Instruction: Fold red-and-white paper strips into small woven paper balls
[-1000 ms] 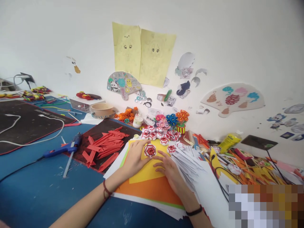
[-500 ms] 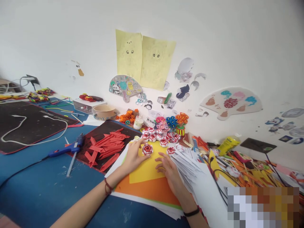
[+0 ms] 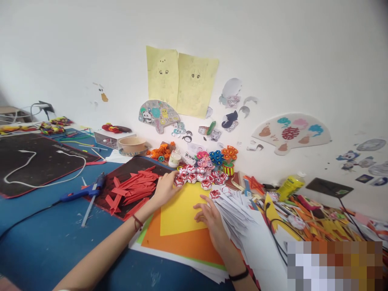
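My left hand (image 3: 166, 189) is at the far left corner of the yellow paper (image 3: 184, 214), thumb and fingers around a red and white paper flower (image 3: 179, 181). That flower sits at the left end of a cluster of similar flowers (image 3: 200, 177). My right hand (image 3: 209, 216) is over the right side of the yellow paper, fingers loosely bent and apart, with nothing in it. Beneath the yellow sheet lie orange paper (image 3: 178, 246) and green and white sheets. Folded white paper strips (image 3: 239, 214) lie just right of my right hand.
Folded red strips (image 3: 136, 188) lie on a dark mat to the left, beside a blue glue gun (image 3: 91, 190) with its cord. Behind the flowers stand a small striped pot (image 3: 228, 169) and a jar (image 3: 174, 159). A yellow bottle (image 3: 291, 186) and paper scraps are at right.
My left hand has moved the red and white flower away from me and left, to the cluster's end. My right hand stays over the yellow paper, its fingers still apart.
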`<state>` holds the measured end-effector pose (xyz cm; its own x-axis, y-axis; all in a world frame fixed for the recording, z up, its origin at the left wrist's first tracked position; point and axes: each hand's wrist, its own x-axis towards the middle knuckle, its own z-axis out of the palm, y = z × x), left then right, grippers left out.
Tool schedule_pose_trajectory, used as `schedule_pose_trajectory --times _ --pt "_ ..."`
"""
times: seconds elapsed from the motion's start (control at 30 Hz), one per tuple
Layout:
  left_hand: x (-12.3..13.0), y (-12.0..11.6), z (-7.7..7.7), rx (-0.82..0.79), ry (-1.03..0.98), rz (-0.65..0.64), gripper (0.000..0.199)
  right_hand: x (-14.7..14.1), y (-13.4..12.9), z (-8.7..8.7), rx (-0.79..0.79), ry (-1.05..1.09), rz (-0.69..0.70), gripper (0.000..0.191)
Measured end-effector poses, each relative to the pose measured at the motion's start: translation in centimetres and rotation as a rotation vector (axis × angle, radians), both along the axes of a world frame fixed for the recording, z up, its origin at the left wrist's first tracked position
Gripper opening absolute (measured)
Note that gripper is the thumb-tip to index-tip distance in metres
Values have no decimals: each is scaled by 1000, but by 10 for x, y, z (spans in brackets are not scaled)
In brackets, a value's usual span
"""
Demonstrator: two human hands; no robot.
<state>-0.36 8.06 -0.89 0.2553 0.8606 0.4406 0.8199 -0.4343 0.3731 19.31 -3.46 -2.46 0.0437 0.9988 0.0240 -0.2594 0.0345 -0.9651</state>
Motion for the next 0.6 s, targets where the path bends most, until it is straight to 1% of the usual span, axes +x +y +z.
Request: schedule_pose_trajectory --times 0.07,0.1,0.2,0.27,0.33,0.43,0.53,0.6 --pt "-1 16 6 8 74 71 48 -1 0 0 3 -1 18 50" --pt "-2 26 9 6 115 130 46 -1 0 0 6 -6 27 49" --pt "-1 56 14 -14 146 205 44 -1 1 -2 7 -31 49 50" --pt "1 75 13 -35 170 237 52 -1 2 -5 7 -45 62 50" --pt "3 90 9 -65 204 246 61 -1 4 -8 16 -65 72 51" --pt "4 103 1 -107 260 225 71 -1 7 -12 24 -96 84 51" --pt "3 110 -6 -150 293 186 72 -2 7 -15 23 -120 94 51" --pt "-1 115 -7 -190 303 156 72 -3 7 -17 25 -133 113 50"
